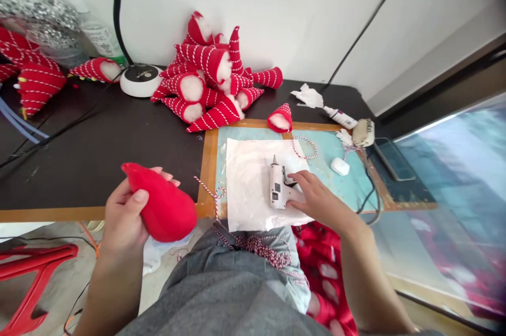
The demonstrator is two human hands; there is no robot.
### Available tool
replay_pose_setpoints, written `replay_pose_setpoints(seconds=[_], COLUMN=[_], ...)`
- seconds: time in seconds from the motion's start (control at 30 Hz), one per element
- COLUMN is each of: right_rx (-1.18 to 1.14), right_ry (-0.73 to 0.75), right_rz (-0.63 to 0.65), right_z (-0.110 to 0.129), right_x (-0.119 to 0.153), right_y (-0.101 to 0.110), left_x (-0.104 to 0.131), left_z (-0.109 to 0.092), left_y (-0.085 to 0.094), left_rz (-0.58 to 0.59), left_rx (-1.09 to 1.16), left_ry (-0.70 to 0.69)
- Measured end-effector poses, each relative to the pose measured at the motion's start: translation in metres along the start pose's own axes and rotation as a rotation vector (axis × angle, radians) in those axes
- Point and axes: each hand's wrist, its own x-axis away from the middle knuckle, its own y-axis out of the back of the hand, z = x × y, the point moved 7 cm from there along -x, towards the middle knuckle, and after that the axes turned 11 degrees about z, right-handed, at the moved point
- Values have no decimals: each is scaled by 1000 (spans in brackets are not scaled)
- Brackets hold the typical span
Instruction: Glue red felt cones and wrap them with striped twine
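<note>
A clear plastic container (pixel 63 54) at the far left is topped by silver tinsel (pixel 51 15); beside it a clear bottle (pixel 98 36) is stood, its contents not readily made out. A small white bottle (pixel 340 117) is laid near the right end of the table, its contents hidden.

A plump red stuffed shape (pixel 166 204) with a pointed tip is gripped in the left hand (pixel 126 215), above the table's front edge. The right hand (pixel 322 199) is placed at the handle of a white glue gun (pixel 278 188), fingers curved; whether it is closed on the handle cannot be told. The glue gun is laid on a white sheet (pixel 249 167), nozzle pointed away from the wearer.

The black tabletop (pixel 79 141) is partly covered by a light-blue panel (pixel 330 138) edged in brown. Striped red cones (pixel 209 83), white stuffing shown at many open ends, are heaped against the white wall (pixel 276 4) beside a round lamp base (pixel 140 80). A loop of red-and-white twine (pixel 316 149) is set on the panel, and a phone (pixel 394 159) is laid at the right. A red stool (pixel 39 273) is seen on the floor.
</note>
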Motion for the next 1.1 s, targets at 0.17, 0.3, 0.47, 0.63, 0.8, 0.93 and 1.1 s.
replay_pose_setpoints(seconds=[0.17, 0.3, 0.47, 0.63, 0.8, 0.93, 1.1], right_rx=[-156, -676, -551, -153, -237, -651, -967], right_ry=[36, 334, 116, -65, -49, 229, 222], right_rz=[-308, -302, -305, -193, -239, -252, -177], right_z=[70, 155, 171, 171, 173, 193, 191], right_x=[19, -10, -75, -112, -110, -90, -64], right_y=[38, 25, -13, -38, -34, -20, -22], left_x=[11, 25, 32, 27, 24, 26, 22], left_z=[10, 35, 43, 41, 38, 36, 36], left_y=[5, -20, -26, -5, 12, -2, -33], left_rz=[42, 188, 181, 112, -49, -42, 207], left_rx=[-12, 61, 71, -14, -76, -101, -80], left_ry=[41, 195, 263, 237, 201, 194, 147])
